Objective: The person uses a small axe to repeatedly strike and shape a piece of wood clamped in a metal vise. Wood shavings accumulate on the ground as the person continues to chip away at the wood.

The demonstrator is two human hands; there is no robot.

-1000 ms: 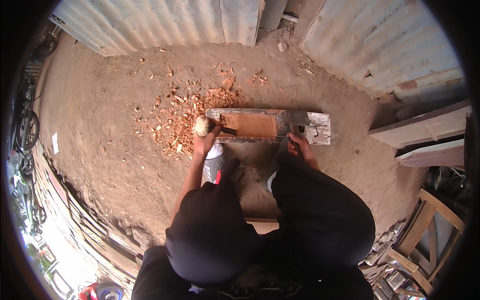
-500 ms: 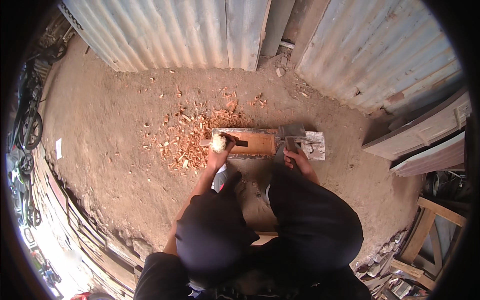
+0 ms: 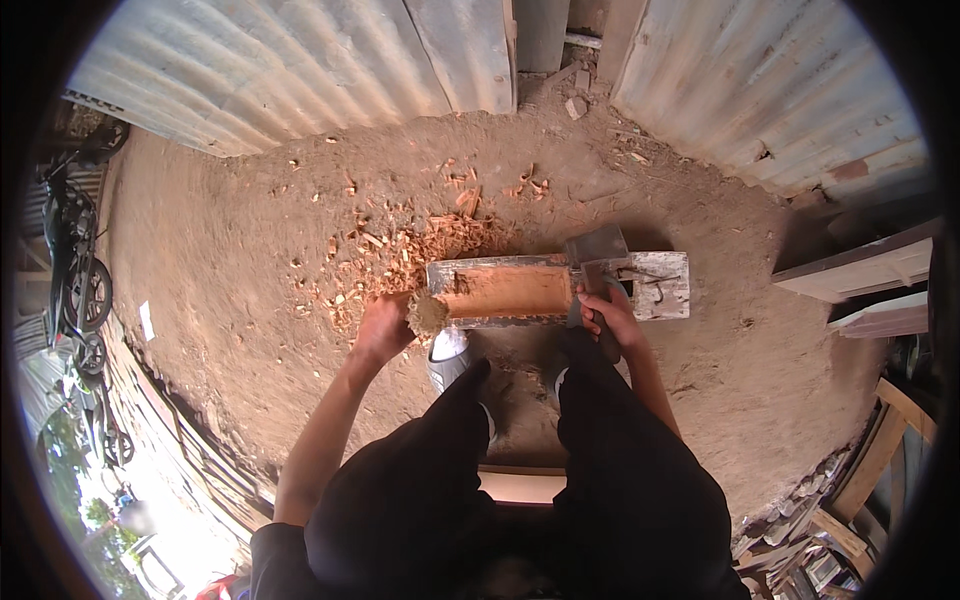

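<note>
A long wooden block [image 3: 505, 263] with a hollowed, orange-brown trough lies crosswise in front of my feet. At its left end my left hand [image 3: 381, 328] is closed round a chisel [image 3: 428, 313], whose frayed, mushroomed butt faces up; its blade is hidden. Over the block's right part, my right hand [image 3: 614, 312] grips the handle of a dark mallet with a squarish head [image 3: 597, 244]. The mallet head hangs above the block's far edge, apart from the chisel.
Wood shavings [image 3: 400, 255] lie heaped on the dirt floor beyond the block's left end. Corrugated metal sheets [image 3: 300, 70] stand at the back. Boards [image 3: 870, 270] lean at the right, motorcycles [image 3: 85, 290] stand at the far left, and scrap wood [image 3: 880, 470] lies at the lower right.
My left hand has drawn the chisel out of the trough, leftward and nearer to me. The mallet remains in my right hand over the block's right part. The view has shifted slightly.
</note>
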